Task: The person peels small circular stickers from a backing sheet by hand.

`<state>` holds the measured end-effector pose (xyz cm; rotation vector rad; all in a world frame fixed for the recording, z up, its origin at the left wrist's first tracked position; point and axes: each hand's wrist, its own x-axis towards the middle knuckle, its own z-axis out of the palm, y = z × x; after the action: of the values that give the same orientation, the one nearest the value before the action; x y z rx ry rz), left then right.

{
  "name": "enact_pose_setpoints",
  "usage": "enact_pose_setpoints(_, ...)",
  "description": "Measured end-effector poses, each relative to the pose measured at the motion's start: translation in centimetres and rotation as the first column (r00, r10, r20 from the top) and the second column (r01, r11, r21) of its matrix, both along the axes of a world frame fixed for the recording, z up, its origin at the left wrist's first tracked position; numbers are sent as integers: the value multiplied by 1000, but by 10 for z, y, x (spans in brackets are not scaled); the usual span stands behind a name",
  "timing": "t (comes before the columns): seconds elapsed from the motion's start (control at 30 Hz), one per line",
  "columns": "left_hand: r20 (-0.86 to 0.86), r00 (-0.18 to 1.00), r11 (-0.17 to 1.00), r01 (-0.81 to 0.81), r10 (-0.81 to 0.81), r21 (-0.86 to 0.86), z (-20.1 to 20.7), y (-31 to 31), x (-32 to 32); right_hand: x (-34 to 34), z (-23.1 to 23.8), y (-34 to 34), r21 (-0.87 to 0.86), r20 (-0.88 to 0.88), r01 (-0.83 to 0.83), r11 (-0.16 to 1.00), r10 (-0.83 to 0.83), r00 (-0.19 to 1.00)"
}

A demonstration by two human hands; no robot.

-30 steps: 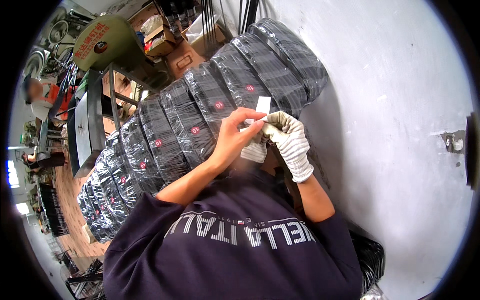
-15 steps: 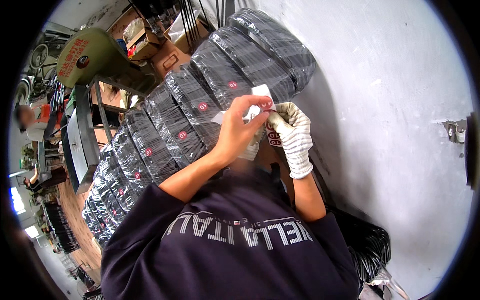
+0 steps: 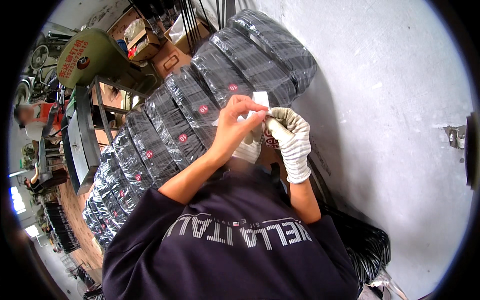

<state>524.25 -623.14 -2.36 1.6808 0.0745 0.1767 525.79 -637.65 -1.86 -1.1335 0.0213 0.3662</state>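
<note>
My bare left hand (image 3: 232,125) is closed, thumb and forefinger pinched together at the edge of a sticker strip. My right hand (image 3: 290,140), in a white knitted glove, is closed on that same strip, its fingertips touching those of the left. The strip's white upper end (image 3: 261,99) stands above the fingers, and a part with red round stickers (image 3: 271,140) hangs below. Whether a loose sticker is between the left fingertips is hidden. A second knitted glove (image 3: 248,150) hangs beneath my left hand. Behind are black plastic-wrapped bundles (image 3: 250,62), several bearing red round stickers.
The bundles form a long row curving away to the lower left. A grey wall (image 3: 390,100) rises at the right. A green machine (image 3: 92,57) and a metal-framed table (image 3: 82,140) stand left. Cardboard boxes (image 3: 170,57) lie behind. Another person (image 3: 35,122) is at the far left.
The red sticker that showed between my fingertips is no longer visible there; a plain white strip end shows. My right hand has dropped slightly, and the hanging stickers are more covered.
</note>
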Motion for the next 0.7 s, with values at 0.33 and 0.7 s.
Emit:
enact_pose_setpoints(0.33,327,933,747,-323,149,581,-21,20,110,4,-6,-31,58,-208,211,976,-195,958)
enact_pose_setpoints(0.7,246,938,328,-159,-245,931,-66,31,143,3,3,-40,157,-169,180,971,-153,974)
